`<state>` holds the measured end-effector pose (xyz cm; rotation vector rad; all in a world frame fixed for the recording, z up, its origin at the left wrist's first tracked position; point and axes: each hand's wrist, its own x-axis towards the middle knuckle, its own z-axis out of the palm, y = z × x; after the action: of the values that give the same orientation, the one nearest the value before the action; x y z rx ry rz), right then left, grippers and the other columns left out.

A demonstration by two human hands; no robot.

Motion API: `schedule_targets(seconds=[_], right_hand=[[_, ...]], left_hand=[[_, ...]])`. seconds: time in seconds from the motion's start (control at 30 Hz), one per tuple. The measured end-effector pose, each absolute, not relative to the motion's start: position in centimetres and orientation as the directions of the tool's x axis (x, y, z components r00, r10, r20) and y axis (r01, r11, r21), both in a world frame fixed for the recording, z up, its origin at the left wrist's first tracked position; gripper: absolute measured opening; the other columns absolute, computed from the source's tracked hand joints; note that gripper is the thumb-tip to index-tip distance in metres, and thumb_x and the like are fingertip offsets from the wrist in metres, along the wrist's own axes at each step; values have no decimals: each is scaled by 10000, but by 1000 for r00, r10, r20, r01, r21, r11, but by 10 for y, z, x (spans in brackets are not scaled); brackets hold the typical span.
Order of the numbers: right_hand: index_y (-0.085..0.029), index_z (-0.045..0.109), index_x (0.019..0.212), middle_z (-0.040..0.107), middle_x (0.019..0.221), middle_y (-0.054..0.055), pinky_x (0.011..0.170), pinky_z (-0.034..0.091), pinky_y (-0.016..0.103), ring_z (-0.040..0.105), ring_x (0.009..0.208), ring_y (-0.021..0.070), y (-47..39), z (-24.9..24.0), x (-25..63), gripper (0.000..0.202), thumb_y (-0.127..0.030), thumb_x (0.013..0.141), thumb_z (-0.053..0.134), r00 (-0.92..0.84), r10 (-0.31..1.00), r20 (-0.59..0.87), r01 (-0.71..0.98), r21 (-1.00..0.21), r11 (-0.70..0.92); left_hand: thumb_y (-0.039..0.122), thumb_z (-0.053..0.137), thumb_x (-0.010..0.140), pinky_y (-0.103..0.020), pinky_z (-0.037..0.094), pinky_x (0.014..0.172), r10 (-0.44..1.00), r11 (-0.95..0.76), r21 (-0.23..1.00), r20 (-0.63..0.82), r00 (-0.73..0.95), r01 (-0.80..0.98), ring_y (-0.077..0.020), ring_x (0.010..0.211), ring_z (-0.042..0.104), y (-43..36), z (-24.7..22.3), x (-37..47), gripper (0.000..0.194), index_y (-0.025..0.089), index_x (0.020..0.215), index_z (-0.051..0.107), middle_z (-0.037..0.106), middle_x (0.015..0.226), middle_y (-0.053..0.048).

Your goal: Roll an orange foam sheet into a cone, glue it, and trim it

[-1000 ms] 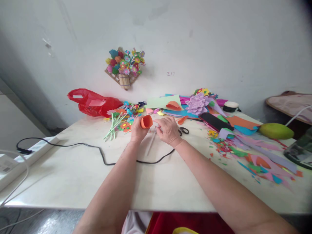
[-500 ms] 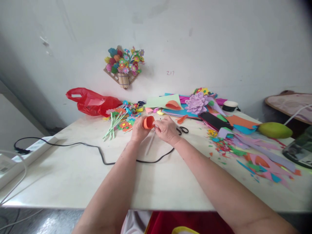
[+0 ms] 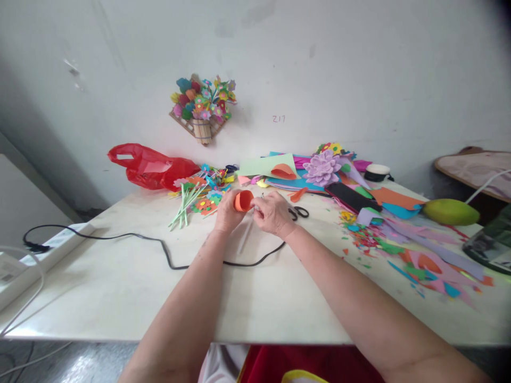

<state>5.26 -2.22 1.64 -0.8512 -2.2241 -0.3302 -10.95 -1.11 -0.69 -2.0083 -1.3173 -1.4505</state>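
Observation:
Rolled into a short open tube, a piece of orange craft foam [image 3: 244, 201] stands between my two hands. My left hand [image 3: 225, 214] is wrapped round its left side. My right hand [image 3: 272, 214] is closed, its fingertips pinched at the tube's right edge; whether anything else is inside those fingers is hidden. Below the hands a thin whitish translucent stick [image 3: 244, 237] slants toward me, its upper end hidden. Black-handled scissors [image 3: 299, 213] lie just right of my right hand, partly covered.
A black cord [image 3: 167, 255] crosses the table under my forearms from a power strip [image 3: 48, 258]. Green stems [image 3: 183, 205] and foam flowers [image 3: 205, 206] lie left, near a red bag [image 3: 154, 169]. Foam scraps [image 3: 431, 266], a black phone [image 3: 351, 198] and a mango-like fruit [image 3: 451, 212] lie right.
Almost nothing differs. Both hands stay at the orange foam tube, with only a slight shift of the right fingers at its edge.

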Motion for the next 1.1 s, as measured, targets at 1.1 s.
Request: schedule_targets(seconds=[1.1], right_hand=[[-172,534,553,519,501,-23,480,315,222,464,510,111,-11,16,45,146,-289,627,486,-190,941,279,326,-886,329]], left_hand=[[172,547,686,-450,336,960,337,-516,-38,909,244,856,-216,851,551,-7,-6,-108,349,189,1031,500,571,839,-57]])
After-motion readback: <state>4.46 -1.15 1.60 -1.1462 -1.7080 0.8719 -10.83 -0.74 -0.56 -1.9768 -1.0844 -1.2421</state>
